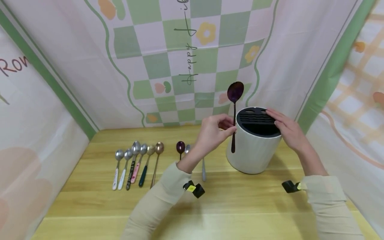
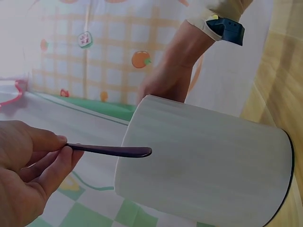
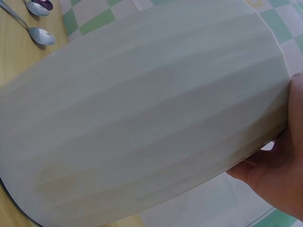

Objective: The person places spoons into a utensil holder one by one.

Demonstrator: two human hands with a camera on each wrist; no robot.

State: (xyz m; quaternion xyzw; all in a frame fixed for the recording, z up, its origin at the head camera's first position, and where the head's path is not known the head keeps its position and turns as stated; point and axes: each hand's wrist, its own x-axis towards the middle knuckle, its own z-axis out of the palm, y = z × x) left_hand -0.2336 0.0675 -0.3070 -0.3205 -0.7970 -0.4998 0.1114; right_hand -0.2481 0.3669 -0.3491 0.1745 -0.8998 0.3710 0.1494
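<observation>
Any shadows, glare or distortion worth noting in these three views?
Head: soft shadow on the table beside the right sleeve; left wrist: scene turned sideways, container softly lit; right wrist: broad shading bands on the container, highlight on a silver spoon.

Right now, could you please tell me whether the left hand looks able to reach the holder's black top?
Probably yes: the left hand, pinching a dark spoon, is close beside the black top, and nothing else seems to block it; the right hand is at the opposite side.
</observation>
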